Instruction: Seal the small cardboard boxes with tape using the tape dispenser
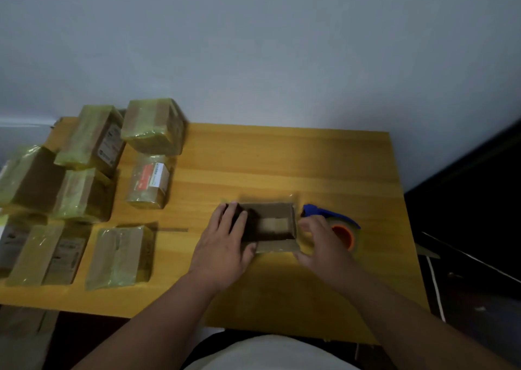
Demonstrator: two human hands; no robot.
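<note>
Dim, flat indoor light — tabletop [282,158] brightest mid-surface, falling to near-black at right edge. Soft shadows under taped boxes [152,127]. Whole frame soft, slightly smeared — wide-angle bowing at margins. Faint glare on tape wrap.

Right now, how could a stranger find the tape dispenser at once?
Start at the wooden table. Near its right edge, past the open box, the tape dispenser lies behind the right hand. Only it has a blue body and orange core; everything else is brown cardboard.
</note>
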